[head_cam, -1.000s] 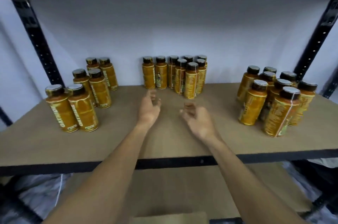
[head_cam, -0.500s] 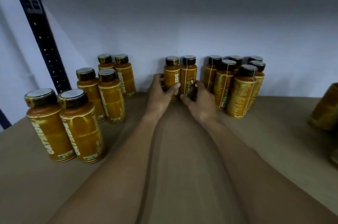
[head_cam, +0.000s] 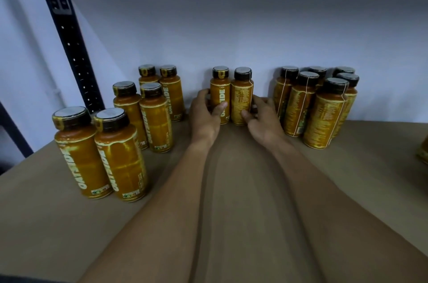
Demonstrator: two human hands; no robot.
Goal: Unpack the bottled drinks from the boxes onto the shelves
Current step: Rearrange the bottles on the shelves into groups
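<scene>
Two orange bottles with black caps stand side by side at the back of the brown shelf (head_cam: 231, 190), against the white wall. My left hand (head_cam: 205, 113) grips the left bottle (head_cam: 220, 95), thumb across its label. My right hand (head_cam: 262, 118) grips the right bottle (head_cam: 242, 95) low on its side. Both bottles are upright on the shelf board. Both forearms stretch across the shelf from the near edge.
Several more orange bottles stand in pairs at the left (head_cam: 115, 153) and in a cluster at the right (head_cam: 322, 111). A black perforated shelf post (head_cam: 69, 37) rises at the back left. Another bottle (head_cam: 422, 150) shows at the far right edge.
Both hands reached from mid-shelf to the back and took hold of the two middle bottles, which now stand apart from the right cluster. The view moved closer to the shelf.
</scene>
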